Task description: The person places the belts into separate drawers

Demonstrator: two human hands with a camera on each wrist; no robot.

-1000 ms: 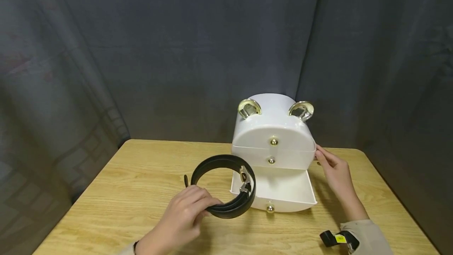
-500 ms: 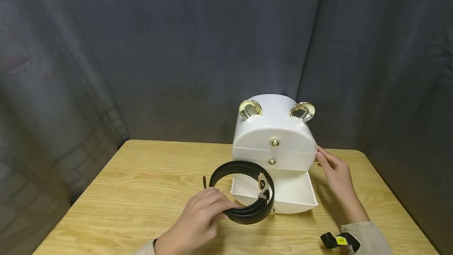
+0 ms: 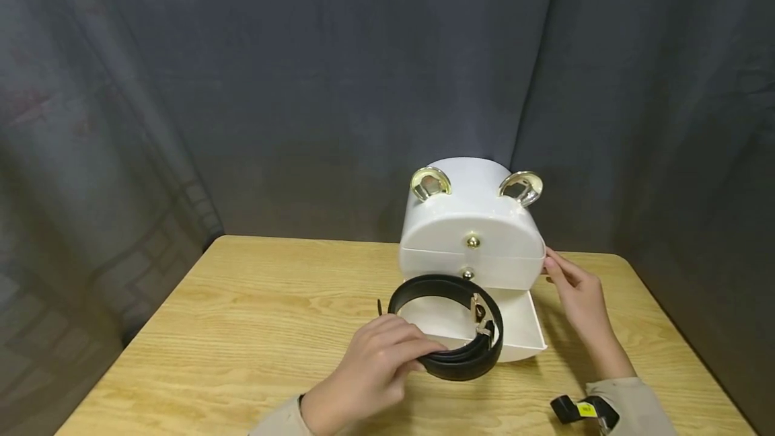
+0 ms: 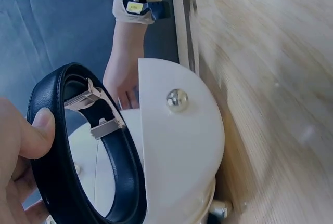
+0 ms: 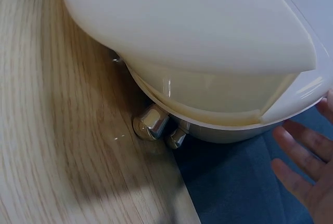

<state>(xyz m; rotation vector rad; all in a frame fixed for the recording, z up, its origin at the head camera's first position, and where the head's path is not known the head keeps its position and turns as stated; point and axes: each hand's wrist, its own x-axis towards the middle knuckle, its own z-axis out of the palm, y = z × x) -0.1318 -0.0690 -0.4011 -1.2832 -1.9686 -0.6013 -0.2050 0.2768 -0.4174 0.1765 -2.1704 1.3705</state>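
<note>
The left hand [image 3: 369, 372] pinches the coiled black belt [image 3: 451, 328], holding it over the open bottom drawer [image 3: 525, 335] of the white drawer box [image 3: 472, 234] on the counter [image 3: 242, 328]. The right hand [image 3: 575, 291], fingers straight, steadies the box's side. Stowing the belt seems underway; lowering it calls for keeping the glossy, metal-buckled coil tight.

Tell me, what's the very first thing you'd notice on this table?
Probably the white box with two shiny gold ears on top, standing at the back of the wooden table, its bottom drawer pulled open. Next, the coiled black belt that the left hand holds over that drawer. The right hand touches the box's side.
</note>
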